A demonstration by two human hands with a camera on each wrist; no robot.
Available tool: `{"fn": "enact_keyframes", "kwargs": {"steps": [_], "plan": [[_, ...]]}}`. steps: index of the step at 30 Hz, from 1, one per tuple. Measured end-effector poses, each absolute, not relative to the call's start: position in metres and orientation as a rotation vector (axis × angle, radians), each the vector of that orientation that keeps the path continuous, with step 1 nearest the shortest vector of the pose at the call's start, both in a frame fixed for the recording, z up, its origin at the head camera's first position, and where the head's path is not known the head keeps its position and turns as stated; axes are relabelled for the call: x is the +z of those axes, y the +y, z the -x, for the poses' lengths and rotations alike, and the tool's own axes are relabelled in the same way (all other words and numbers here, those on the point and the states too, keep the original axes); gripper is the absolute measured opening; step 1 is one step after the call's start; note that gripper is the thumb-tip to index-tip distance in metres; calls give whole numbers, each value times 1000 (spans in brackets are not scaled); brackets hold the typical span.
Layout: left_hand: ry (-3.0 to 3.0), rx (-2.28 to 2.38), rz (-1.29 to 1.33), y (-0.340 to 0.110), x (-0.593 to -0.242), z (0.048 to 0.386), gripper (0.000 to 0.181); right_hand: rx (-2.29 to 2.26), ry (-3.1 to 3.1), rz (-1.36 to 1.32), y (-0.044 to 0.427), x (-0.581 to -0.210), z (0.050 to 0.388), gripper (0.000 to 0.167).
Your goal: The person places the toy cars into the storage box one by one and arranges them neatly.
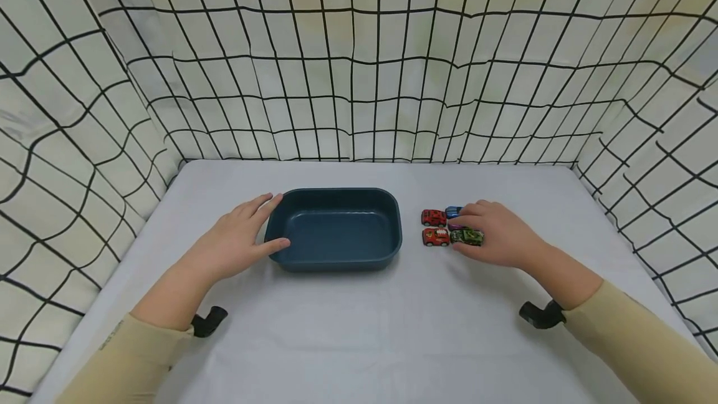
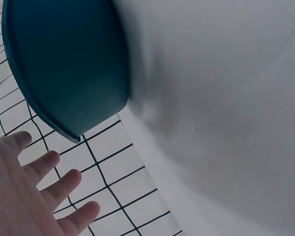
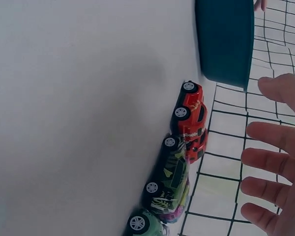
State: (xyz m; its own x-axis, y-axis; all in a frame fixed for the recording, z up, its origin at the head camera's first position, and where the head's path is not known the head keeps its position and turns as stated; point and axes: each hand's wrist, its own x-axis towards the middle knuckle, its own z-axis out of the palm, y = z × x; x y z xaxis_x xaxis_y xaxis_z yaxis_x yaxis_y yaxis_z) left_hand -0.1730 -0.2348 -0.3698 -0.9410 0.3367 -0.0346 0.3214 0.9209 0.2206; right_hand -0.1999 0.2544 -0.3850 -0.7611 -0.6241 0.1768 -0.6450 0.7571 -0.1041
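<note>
A dark blue rectangular tub [image 1: 336, 239] stands on the table. My left hand [image 1: 230, 242] is at the tub's left end, fingers spread and thumb reaching over the rim; in the left wrist view its fingers [image 2: 64, 189] look apart from the tub wall. My right hand [image 1: 502, 235] hovers over a cluster of toy cars with its fingers extended, holding nothing. The cluster has two red cars [image 1: 435, 237], a green patterned car [image 1: 468, 237] and a blue car [image 1: 453, 211] partly under the hand. A light green car [image 3: 143, 223] and something pink-purple show in the right wrist view.
White cloth covers the table [image 1: 359, 329]. Black-grid netting [image 1: 364, 80] over pale sheeting rises at the back and both sides. Each sleeve has a black wrist mount [image 1: 543, 315] at the cuff.
</note>
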Motion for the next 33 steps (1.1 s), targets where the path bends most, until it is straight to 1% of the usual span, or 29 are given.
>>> {"fn": "enact_keyframes", "kwargs": {"steps": [11,33], "plan": [[2952,315,-486,-237,-379,176,103,198,-2901,-1017,243,-393,211,41],[2935,299,-446,-239,-384,174,109,88,-3086,-935,226,-399,226,37]]}}
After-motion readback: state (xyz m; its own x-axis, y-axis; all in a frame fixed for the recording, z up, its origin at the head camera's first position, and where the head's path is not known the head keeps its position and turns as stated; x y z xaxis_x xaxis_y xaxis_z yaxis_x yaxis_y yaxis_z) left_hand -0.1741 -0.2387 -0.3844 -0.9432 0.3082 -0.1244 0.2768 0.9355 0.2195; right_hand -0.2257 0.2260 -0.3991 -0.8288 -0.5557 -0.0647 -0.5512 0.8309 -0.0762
